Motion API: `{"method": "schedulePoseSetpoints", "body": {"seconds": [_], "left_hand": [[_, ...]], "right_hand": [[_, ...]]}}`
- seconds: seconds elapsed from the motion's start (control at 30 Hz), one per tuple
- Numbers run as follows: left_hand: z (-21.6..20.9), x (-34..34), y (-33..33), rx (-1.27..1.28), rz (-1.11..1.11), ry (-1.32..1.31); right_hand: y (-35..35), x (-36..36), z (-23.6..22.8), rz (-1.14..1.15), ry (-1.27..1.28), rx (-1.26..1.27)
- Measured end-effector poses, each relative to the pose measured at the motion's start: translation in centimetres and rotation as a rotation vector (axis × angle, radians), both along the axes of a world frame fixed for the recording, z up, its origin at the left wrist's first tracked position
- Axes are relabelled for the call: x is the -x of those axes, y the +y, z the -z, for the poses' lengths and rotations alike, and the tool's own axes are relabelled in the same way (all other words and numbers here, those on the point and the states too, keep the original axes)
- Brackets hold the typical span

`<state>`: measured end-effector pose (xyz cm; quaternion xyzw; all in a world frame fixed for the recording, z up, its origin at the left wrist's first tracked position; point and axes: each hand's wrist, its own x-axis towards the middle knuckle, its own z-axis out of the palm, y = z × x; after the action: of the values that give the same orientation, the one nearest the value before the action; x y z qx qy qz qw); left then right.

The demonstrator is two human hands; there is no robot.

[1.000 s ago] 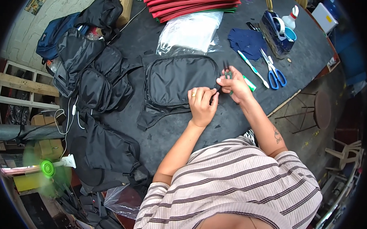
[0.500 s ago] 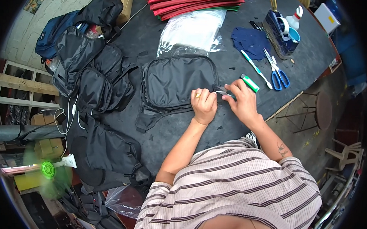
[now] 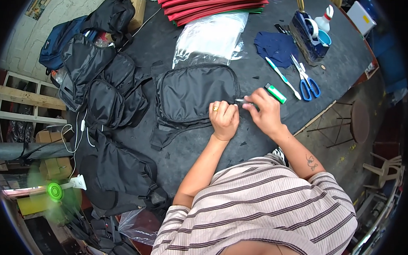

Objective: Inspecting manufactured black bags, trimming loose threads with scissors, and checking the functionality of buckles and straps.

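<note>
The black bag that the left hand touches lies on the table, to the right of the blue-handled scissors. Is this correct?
Not quite. The head view shows the black bag to the left of the blue-handled scissors, not to the right. It does lie on the table, and the left hand does touch it.

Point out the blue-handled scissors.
In the head view, the blue-handled scissors lie on the dark table, right of centre, immediately right of the white-and-teal brush and farther right than the right hand.
</note>
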<state>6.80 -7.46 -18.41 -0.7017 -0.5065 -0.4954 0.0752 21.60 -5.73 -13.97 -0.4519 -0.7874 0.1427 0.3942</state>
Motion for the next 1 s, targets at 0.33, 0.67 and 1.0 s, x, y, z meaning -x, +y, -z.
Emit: {"method": "schedulePoseSetpoints", "body": {"seconds": [0.33, 0.67, 1.0], "left_hand": [[-2.6, -1.2, 1.4, 0.25, -0.031, -0.116], [-1.5, 0.0, 1.8, 0.487, 0.16, -1.054], [-1.9, -0.2, 1.8, 0.449, 0.124, -1.011]], "right_hand": [[1.8, -0.5, 1.4, -0.108, 0.848, 0.951], [1.4, -0.8, -1.3, 0.057, 0.037, 0.329], [1.1, -0.3, -2.1, -0.006, -0.14, 0.155]]}}
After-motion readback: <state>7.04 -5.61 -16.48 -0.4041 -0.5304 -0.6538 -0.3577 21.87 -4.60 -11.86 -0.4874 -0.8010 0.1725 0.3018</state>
